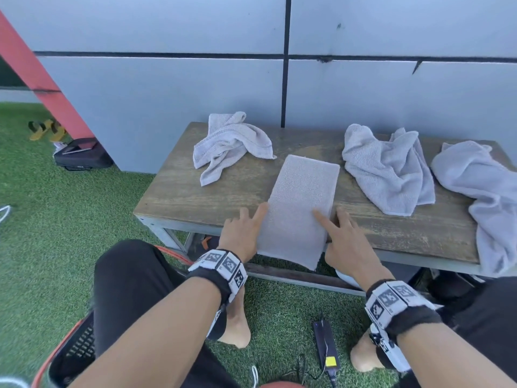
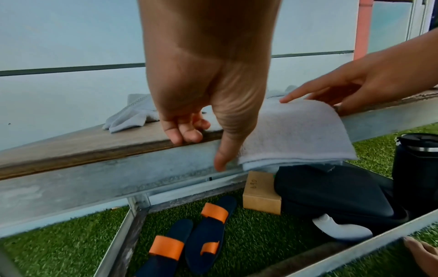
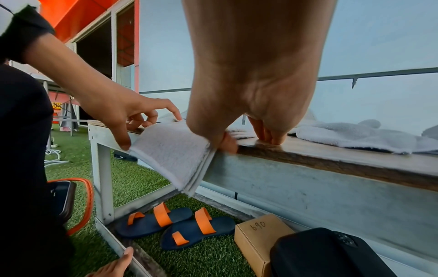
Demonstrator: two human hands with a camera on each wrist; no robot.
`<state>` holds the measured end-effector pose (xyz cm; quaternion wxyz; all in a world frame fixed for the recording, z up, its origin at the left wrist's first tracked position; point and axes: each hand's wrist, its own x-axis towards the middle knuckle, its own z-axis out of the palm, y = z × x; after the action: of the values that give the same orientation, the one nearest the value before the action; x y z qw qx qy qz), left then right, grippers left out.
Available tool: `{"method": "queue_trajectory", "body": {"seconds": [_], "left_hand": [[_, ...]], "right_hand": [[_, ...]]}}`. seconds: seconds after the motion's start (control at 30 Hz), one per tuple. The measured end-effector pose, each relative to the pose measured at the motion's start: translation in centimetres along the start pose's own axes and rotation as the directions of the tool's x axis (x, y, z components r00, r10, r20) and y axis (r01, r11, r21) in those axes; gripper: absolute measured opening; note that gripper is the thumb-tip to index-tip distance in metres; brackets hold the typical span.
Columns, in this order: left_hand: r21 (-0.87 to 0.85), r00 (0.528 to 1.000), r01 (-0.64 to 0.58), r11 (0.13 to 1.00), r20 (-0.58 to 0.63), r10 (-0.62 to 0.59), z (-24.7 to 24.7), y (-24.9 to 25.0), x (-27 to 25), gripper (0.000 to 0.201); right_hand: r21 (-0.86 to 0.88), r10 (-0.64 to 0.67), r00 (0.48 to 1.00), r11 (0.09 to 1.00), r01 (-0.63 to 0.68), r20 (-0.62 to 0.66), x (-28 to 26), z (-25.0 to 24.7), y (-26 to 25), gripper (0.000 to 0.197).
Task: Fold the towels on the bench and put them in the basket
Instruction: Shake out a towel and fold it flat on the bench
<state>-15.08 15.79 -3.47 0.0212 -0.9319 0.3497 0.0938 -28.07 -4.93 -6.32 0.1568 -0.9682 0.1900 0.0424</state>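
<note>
A grey towel folded into a long strip (image 1: 302, 203) lies across the middle of the wooden bench (image 1: 195, 191), and its near end hangs over the front edge (image 3: 173, 150). My left hand (image 1: 246, 231) lies along the strip's left edge, with the index finger straight and the thumb (image 2: 221, 159) pointing down beside the hanging end. My right hand (image 1: 341, 239) has its index finger pressed on top of the strip. Its thumb (image 3: 227, 142) is against the strip's right edge, and its other fingers rest on the bench. Crumpled towels lie at the back left (image 1: 232, 144), the right (image 1: 389, 169) and the far right (image 1: 481, 191).
A black basket with an orange rim (image 1: 70, 351) stands on the grass by my left knee. Under the bench are blue and orange sandals (image 3: 175, 223), a cardboard box (image 3: 258, 236), a black bag (image 2: 331, 191) and a black flask (image 2: 417, 168). A charger (image 1: 326, 345) lies on the grass.
</note>
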Motion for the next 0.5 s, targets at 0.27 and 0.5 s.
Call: {"method": "queue_trajectory", "body": {"seconds": [0.27, 0.5], "left_hand": [[0.102, 0.991, -0.053, 0.993, -0.115, 0.065, 0.5, -0.6, 0.4, 0.098], [-0.115, 0.970, -0.238, 0.964, -0.084, 0.229, 0.6, -1.2, 1.6, 0.086]], "right_hand": [[-0.166, -0.067, 0.985, 0.985, 0.040, -0.157, -1.0, 1.7, -0.6, 0.102], [-0.091, -0.093, 0.977, 0.993, 0.077, -0.194, -0.9, 2.4, -0.7, 0.075]]}}
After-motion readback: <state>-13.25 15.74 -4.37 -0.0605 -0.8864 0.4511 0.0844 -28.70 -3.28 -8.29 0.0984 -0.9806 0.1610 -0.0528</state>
